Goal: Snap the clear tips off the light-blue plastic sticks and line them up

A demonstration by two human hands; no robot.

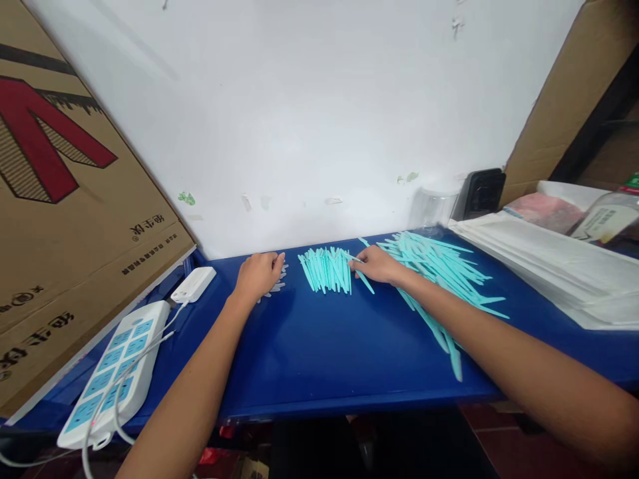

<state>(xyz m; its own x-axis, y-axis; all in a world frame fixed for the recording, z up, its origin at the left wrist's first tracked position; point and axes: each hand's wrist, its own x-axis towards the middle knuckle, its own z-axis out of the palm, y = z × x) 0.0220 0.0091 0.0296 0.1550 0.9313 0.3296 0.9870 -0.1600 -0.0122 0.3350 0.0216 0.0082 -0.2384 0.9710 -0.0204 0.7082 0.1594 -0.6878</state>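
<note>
Nearest, the front edge of a blue table (319, 359) crosses the view, and both forearms reach in over it. At the left, a white power strip (120, 372) with blue sockets lies at a slant, with pale cables (117, 386) running across it.

Farther in, the right hand (377, 265) is closed in a pinch, thumb against fingers, on a turquoise stick (366, 282) that slants out below the fingertips toward the near edge. This hand is at the right end of a row of turquoise sticks (324, 271) lying closely side by side on the table. A looser, crisscrossed pile of turquoise sticks (434, 259) spreads to the right of the hand, partly behind the right forearm.

The left hand (257, 274) is curled into a loose fist beside some pale translucent pieces (278, 285), left of the row; whether it holds anything, I cannot tell.

Beyond are a small white device (194, 285) on the left and, at the right rear, a clear container (436, 207) before the white wall (309, 120).
</note>
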